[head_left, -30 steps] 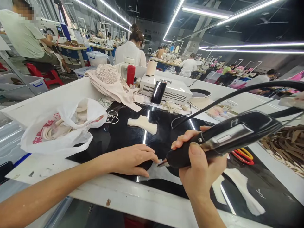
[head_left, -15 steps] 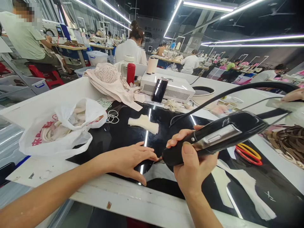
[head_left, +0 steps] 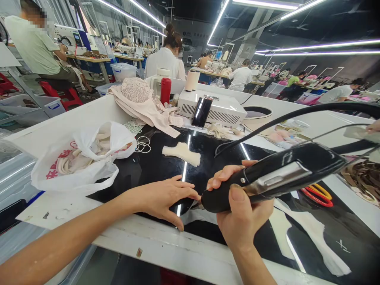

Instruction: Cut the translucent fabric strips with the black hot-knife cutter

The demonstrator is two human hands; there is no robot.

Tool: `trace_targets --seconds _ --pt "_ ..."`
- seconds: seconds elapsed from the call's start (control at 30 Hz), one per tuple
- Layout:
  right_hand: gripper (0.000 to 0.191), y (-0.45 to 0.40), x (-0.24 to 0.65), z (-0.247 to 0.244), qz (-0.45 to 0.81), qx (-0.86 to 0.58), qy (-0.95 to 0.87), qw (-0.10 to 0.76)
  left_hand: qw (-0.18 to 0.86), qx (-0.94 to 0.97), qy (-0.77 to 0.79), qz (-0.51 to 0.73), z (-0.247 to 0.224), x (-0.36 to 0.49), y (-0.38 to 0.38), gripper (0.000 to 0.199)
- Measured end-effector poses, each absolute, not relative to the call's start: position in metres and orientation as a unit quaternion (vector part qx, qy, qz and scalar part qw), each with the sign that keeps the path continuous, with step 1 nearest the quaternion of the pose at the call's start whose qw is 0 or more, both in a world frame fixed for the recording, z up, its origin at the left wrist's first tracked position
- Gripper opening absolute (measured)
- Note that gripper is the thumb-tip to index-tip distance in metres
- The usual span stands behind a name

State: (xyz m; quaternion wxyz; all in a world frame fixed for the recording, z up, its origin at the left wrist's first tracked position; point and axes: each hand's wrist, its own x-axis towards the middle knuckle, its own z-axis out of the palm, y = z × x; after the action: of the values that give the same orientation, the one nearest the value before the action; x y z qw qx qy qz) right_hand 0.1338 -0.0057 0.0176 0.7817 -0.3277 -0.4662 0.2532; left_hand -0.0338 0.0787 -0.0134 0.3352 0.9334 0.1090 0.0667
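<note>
In the head view my right hand [head_left: 242, 221] is wrapped round a black corded handheld tool [head_left: 276, 170] with a silver lever on its side. The tool's front end points down and left, and its tip is hidden close to the table. My left hand [head_left: 169, 200] lies palm down with fingers spread on the glossy black tabletop [head_left: 142, 168]. Its index fingertip is right by the tool's front end. Under both hands lies a pale translucent piece [head_left: 202, 215], partly covered. Beyond them rests a cream fabric piece [head_left: 181, 153].
A white plastic bag [head_left: 80, 158] of fabric scraps stands left. Beige bras [head_left: 139, 99], a red bottle [head_left: 165, 91], a phone [head_left: 202, 111] and a vented white box [head_left: 225, 107] are behind. Cut cream pieces [head_left: 317, 233] lie right. The tool's black cable [head_left: 285, 118] arches overhead.
The view has shifted slightly, so the scene sits a little further right. The tool's rear end has moved slightly right and down. Both hands keep nearly the same place and pose.
</note>
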Motion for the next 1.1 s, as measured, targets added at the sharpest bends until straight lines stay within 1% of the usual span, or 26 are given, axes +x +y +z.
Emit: trace_targets --seconds 0.17,0.37,0.47,0.57,0.63,0.7,0.83,0.87,0.9,1.0,1.1 --pt "0.031 -0.008 0.130 0.018 0.258 -0.334 -0.463 0.780 0.328 0.937 0.105 0.057 -0.013 -0.034 0.079 0.065" --pt "0.036 -0.014 0.122 0.017 0.287 -0.294 -0.475 0.778 0.329 0.937 0.102 0.050 -0.017 -0.033 0.081 0.075" --pt "0.035 -0.014 0.118 0.015 0.295 -0.298 -0.475 0.773 0.327 0.938 0.100 0.056 -0.018 -0.033 0.082 0.080" --pt "0.033 -0.013 0.118 0.015 0.300 -0.302 -0.471 0.772 0.323 0.940 0.094 0.061 -0.019 -0.033 0.082 0.078" --pt "0.034 -0.012 0.121 0.017 0.299 -0.300 -0.471 0.774 0.325 0.939 0.091 0.064 -0.018 -0.034 0.081 0.073" --pt "0.036 -0.012 0.126 0.020 0.287 -0.306 -0.471 0.776 0.323 0.940 0.089 0.066 -0.017 -0.036 0.081 0.061" --pt "0.036 -0.010 0.141 0.031 0.237 -0.346 -0.446 0.790 0.280 0.953 0.082 0.078 -0.013 -0.041 0.083 0.017" --pt "0.036 -0.009 0.145 0.033 0.222 -0.354 -0.437 0.796 0.264 0.958 0.081 0.080 -0.012 -0.043 0.085 0.009" --pt "0.036 -0.008 0.149 0.036 0.209 -0.359 -0.430 0.802 0.248 0.962 0.082 0.081 -0.011 -0.044 0.087 0.008" --pt "0.034 -0.006 0.159 0.038 0.180 -0.373 -0.415 0.810 0.201 0.970 0.095 0.094 -0.012 -0.048 0.096 0.013" --pt "0.035 -0.006 0.162 0.035 0.175 -0.375 -0.415 0.810 0.132 0.973 0.134 0.136 -0.016 -0.051 0.105 0.015"
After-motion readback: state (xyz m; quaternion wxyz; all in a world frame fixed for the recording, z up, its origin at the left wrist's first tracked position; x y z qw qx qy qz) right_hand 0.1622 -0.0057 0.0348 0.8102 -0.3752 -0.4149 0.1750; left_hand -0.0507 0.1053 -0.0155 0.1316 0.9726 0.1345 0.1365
